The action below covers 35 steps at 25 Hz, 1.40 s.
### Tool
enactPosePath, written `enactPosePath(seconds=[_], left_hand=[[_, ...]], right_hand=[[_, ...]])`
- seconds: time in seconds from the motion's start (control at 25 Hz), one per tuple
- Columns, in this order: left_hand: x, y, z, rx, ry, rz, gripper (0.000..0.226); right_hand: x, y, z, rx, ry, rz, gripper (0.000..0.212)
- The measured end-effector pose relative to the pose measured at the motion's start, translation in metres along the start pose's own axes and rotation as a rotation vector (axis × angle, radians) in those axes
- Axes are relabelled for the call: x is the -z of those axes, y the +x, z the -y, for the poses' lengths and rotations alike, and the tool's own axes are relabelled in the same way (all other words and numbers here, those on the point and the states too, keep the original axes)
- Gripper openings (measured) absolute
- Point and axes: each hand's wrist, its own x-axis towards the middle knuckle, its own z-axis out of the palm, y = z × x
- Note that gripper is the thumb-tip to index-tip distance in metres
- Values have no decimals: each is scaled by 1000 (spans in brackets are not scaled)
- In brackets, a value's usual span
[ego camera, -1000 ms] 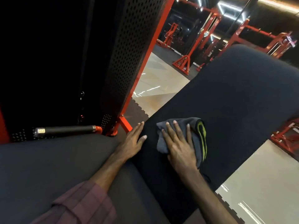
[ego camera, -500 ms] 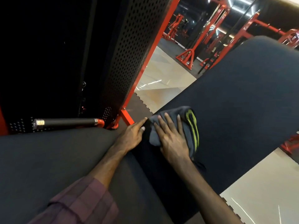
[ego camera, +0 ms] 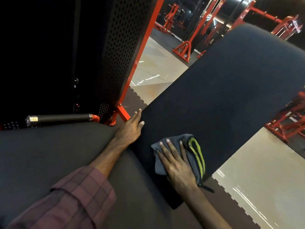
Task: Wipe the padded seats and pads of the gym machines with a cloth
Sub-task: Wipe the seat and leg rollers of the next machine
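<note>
Head view: right hand [ego camera: 179, 166] presses cloth [ego camera: 193, 152], unlabelled

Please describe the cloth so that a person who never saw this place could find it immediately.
Find the long black pad that slopes across the middle of the view, above the pale floor. Near its lower end, the right hand presses flat on a folded grey cloth. It is the only soft item there, and bright yellow-green stripes mark its right edge.
</note>
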Motion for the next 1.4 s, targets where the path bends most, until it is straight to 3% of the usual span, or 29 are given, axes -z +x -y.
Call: enactPosePath(seconds=[0.12,0.28,0.44,0.64,0.92,1.0,1.28,1.4], left_hand=[[15,-20,-5,50,198,116,70],[37,-56,9,-22,608,293,75],[58,-69,21,-26,763,382,72],[59,-66,21,-48,796,410,71],[64,-61,22,-62,783,421,70],[62,-56,23,-56,761,422,68],[62,-50,28,-44,717,434,67],[59,-46,25,-47,723,423,66]], right_hand=[[9,32,2,-30,19,36,68],[-9,-60,-1,126,35,-25,56],[-16,-98,-5,229,46,-14,51],[-19,-15,12,298,10,64,46],[-35,-98,-21,730,-49,185,27],[-38,-82,-9,717,-83,261,26],[-25,-88,-29,586,40,92,47],[-32,-30,-7,533,-5,152,53]])
